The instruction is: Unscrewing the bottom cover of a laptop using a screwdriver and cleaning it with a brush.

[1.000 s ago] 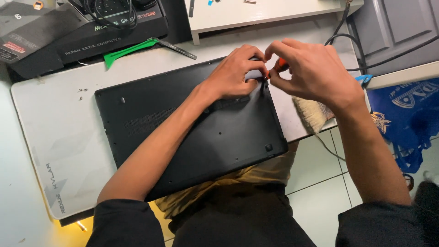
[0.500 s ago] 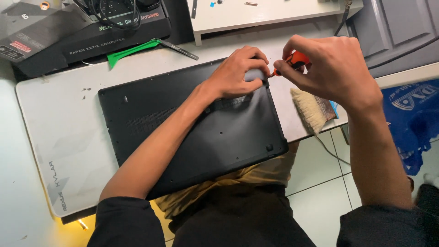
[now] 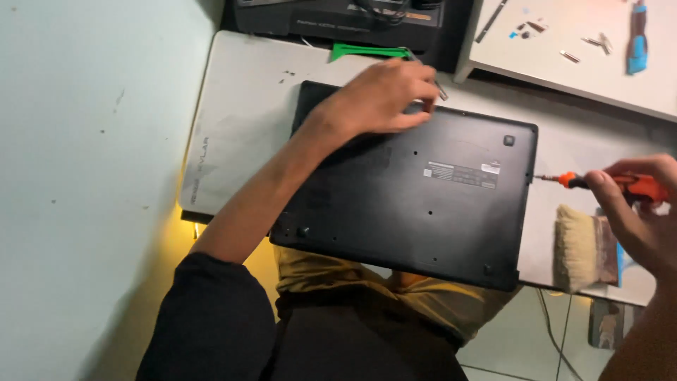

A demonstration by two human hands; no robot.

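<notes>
A black laptop (image 3: pixel 430 204) lies upside down on a white work mat (image 3: pixel 233 141), its bottom cover facing up. My left hand (image 3: pixel 381 99) rests on the laptop's far edge with fingers curled, apparently pinching something small. My right hand (image 3: pixel 635 212) is off to the laptop's right side and holds an orange-handled screwdriver (image 3: pixel 599 182), whose tip points at the laptop's right edge.
A wide bristle brush (image 3: pixel 582 247) lies just right of the laptop. A green plastic pry tool (image 3: pixel 367 51) and a black device sit at the far side. A white tray (image 3: pixel 578 49) with small parts and a blue tool is at the upper right.
My right hand has pulled away from the laptop's far corner to its right side with the screwdriver. My left hand stays at the far edge. The camera view has shifted.
</notes>
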